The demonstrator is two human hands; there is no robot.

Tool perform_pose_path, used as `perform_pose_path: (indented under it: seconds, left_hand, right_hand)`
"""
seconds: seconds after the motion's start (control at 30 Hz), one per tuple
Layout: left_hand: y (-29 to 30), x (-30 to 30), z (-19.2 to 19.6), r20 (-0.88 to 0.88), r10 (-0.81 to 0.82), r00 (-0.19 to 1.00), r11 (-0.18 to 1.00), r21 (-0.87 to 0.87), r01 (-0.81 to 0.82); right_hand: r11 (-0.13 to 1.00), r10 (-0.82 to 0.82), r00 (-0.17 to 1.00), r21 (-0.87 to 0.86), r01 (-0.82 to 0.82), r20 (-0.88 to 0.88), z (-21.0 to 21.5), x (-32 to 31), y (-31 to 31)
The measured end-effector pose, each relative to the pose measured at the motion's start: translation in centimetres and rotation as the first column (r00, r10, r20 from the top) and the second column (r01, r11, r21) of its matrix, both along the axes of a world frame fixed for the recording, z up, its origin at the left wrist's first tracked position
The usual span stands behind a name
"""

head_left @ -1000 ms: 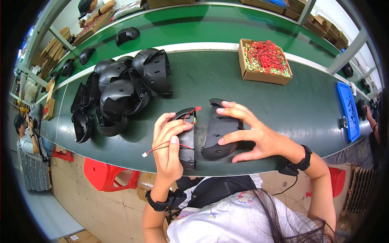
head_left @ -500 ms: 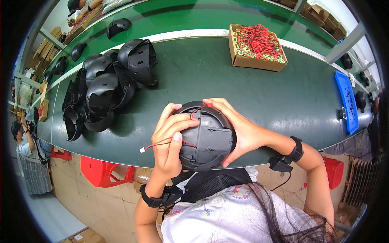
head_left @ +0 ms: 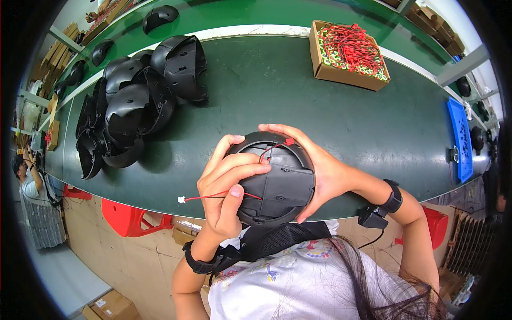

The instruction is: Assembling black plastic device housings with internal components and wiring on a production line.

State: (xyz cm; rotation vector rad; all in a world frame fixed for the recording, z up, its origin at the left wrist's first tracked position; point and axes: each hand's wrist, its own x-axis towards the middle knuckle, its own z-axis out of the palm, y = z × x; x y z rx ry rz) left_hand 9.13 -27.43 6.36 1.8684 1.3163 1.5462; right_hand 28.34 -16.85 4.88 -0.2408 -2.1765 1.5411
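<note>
A rounded black plastic housing [head_left: 282,184] is held between my two hands at the near edge of the dark green table. My left hand [head_left: 220,186] grips its left side, with the thumb low and the fingers lying over the inner panel. Around its right side curves my right hand [head_left: 326,172], fingers at the far rim and thumb near the bottom. A short lead with a red connector [head_left: 289,142] comes out at the housing's top. From its lower left, a red and black lead runs past my left thumb to a white connector [head_left: 182,200].
Several black plastic shells [head_left: 128,109] are heaped on the table's left. A cardboard box [head_left: 349,79] of green-and-white cells with red leads stands at the far right. Beyond it lies a blue tray [head_left: 465,166] of small dark parts. Red stools [head_left: 121,217] stand below the table.
The view has shifted slightly. The housing has turned a little in my hands, and the white connector sits farther left. Both hands keep their hold.
</note>
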Motion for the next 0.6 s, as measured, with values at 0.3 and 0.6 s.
perform_pose_path:
  seconds: [0.3,0.6]
  left_hand:
    - [-0.5,-0.3,-0.5,-0.005,-0.015,1.000,0.999,0.048,0.016]
    - [1.0,1.5,-0.6,0.419,-0.050,0.907,0.997,0.074,0.021]
  right_hand:
    - [0.993,-0.020,0.997,0.116,0.011,0.071,0.6,0.1,0.1]
    - [0.991,-0.055,0.998,0.117,0.060,-0.044,0.3,1.0,0.8]
